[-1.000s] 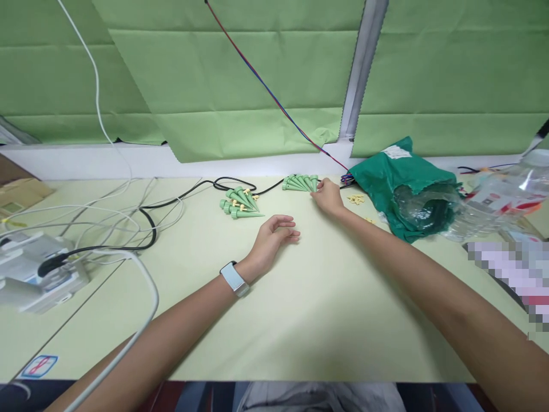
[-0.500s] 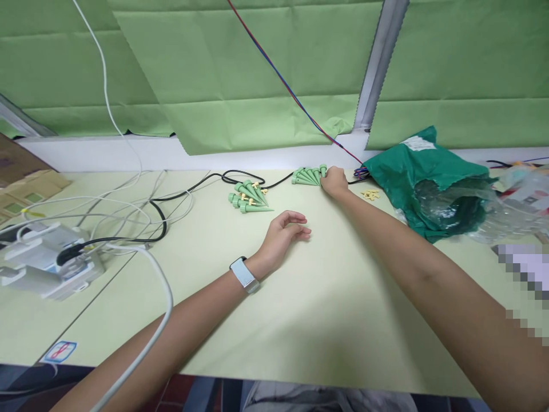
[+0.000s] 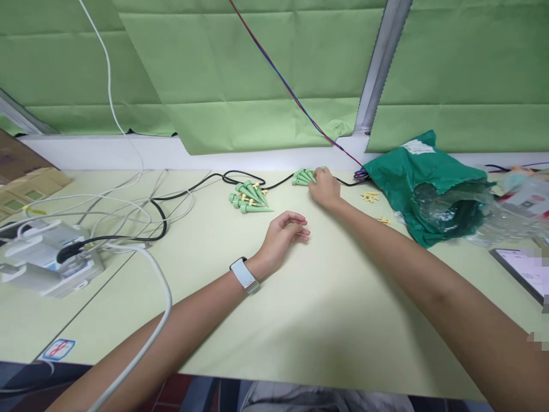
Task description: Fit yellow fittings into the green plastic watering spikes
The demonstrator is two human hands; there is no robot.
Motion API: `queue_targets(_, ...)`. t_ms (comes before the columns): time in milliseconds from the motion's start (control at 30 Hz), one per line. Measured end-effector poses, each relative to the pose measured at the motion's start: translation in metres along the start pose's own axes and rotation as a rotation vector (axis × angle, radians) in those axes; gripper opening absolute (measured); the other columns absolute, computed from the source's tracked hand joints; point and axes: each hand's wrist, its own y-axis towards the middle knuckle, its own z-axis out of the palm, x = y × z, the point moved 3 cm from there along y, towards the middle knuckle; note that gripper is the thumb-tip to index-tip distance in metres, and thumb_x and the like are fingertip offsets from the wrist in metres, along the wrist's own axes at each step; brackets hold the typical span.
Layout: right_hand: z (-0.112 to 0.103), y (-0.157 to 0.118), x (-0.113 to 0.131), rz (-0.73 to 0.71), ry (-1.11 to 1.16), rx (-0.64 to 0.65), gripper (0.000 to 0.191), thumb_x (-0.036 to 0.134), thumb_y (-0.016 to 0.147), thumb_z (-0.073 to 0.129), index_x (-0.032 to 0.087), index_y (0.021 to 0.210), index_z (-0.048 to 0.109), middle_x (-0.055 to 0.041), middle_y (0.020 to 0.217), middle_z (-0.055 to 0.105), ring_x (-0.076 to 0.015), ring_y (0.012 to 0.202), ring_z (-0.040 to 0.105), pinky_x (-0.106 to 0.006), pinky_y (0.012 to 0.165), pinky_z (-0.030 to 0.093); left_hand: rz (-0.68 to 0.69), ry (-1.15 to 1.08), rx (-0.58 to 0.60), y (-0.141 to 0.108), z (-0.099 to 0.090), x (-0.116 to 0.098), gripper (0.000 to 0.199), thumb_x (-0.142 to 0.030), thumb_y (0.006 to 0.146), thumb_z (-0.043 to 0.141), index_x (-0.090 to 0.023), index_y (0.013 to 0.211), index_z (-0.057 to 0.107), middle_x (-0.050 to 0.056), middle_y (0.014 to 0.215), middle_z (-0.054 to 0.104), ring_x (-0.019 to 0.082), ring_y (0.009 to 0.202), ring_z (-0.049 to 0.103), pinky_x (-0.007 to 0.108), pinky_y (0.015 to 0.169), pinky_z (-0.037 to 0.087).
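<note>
My right hand [image 3: 325, 189] lies over the right end of a row of green plastic spikes [image 3: 302, 178], its fingers hiding the ends of some of them. It is hard to see whether those fingers grip a spike. Just left of that row lies a second cluster of green spikes [image 3: 249, 199] with small cream fittings on them. My left hand [image 3: 283, 236] rests on the pale green table [image 3: 326, 320] in front of the cluster, fingers loosely curled and holding nothing. A white-strapped smartwatch [image 3: 244, 276] sits on that wrist.
Black cable [image 3: 257, 178] curves behind the spikes. Small yellow pieces [image 3: 369, 197] lie near a crumpled green bag [image 3: 429, 183]. A plastic bottle [image 3: 514, 212] and a tablet [image 3: 518, 272] are at the right. A white power strip [image 3: 43, 260] and tangled cables fill the left.
My right hand has slid from the spike tips onto the row's right end, covering more of it. My left hand has barely moved, and the head view has shifted slightly.
</note>
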Motion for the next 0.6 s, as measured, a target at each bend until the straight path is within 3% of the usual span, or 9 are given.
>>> queue_targets(67, 0.009, -0.016, 0.030, -0.239, 0.135, 0.198, 0.022, 0.024, 0.092, 0.051, 0.015, 0.103, 0.067, -0.0149, 0.110, 0.066, -0.0261, 0.098, 0.060, -0.033, 0.083, 0.045, 0.132, 0.034, -0.066, -0.002, -0.003, -0.006, 0.006, -0.020, 0.080, 0.063, -0.018, 0.086, 0.062, 0.002, 0.086, 0.063, 0.014, 0.069, 0.064, 0.030, 0.066, 0.053)
queue_targets(133, 0.018, -0.032, 0.057, -0.353, 0.192, 0.313, 0.015, 0.029, 0.088, 0.059, 0.020, 0.092, 0.070, -0.0064, 0.100, 0.070, -0.0204, 0.089, 0.062, -0.027, 0.077, 0.044, 0.255, 0.067, -0.122, -0.004, -0.006, -0.011, 0.003, -0.021, 0.083, 0.060, -0.019, 0.085, 0.061, 0.000, 0.080, 0.062, 0.012, 0.064, 0.061, 0.027, 0.062, 0.050)
queue_targets(200, 0.026, -0.046, 0.079, -0.406, 0.225, 0.406, 0.010, 0.023, 0.082, 0.062, 0.021, 0.087, 0.070, -0.0040, 0.093, 0.072, -0.0186, 0.081, 0.062, -0.025, 0.068, 0.041, 0.298, 0.079, -0.139, -0.005, -0.008, -0.014, 0.004, -0.022, 0.084, 0.059, -0.020, 0.087, 0.060, -0.001, 0.076, 0.061, 0.012, 0.061, 0.058, 0.026, 0.060, 0.048)
queue_targets(300, 0.034, -0.056, 0.097, -0.364, 0.227, 0.448, 0.012, 0.015, 0.078, 0.057, 0.017, 0.070, 0.065, -0.0053, 0.075, 0.069, -0.0169, 0.065, 0.059, -0.026, 0.059, 0.036, 0.265, 0.062, -0.137, -0.004, -0.010, -0.012, 0.004, -0.024, 0.084, 0.059, -0.021, 0.087, 0.059, -0.001, 0.074, 0.060, 0.012, 0.058, 0.057, 0.025, 0.057, 0.046)
queue_targets(433, 0.026, -0.063, 0.094, -0.325, 0.284, 0.475, 0.013, 0.013, 0.075, 0.058, 0.017, 0.063, 0.062, -0.0024, 0.062, 0.066, -0.0141, 0.060, 0.058, -0.024, 0.057, 0.035, 0.233, 0.035, -0.173, -0.001, -0.013, -0.011, 0.004, -0.025, 0.083, 0.060, -0.021, 0.085, 0.059, -0.002, 0.073, 0.059, 0.010, 0.055, 0.054, 0.024, 0.054, 0.042)
queue_targets(600, 0.003, -0.076, 0.063, -0.250, 0.373, 0.434, 0.012, 0.020, 0.079, 0.061, 0.016, 0.074, 0.070, -0.0010, 0.071, 0.070, -0.0135, 0.068, 0.060, -0.023, 0.062, 0.040, 0.205, 0.049, -0.177, 0.001, -0.014, -0.011, 0.006, -0.024, 0.083, 0.058, -0.020, 0.087, 0.060, -0.003, 0.067, 0.056, 0.010, 0.054, 0.051, 0.022, 0.052, 0.040)
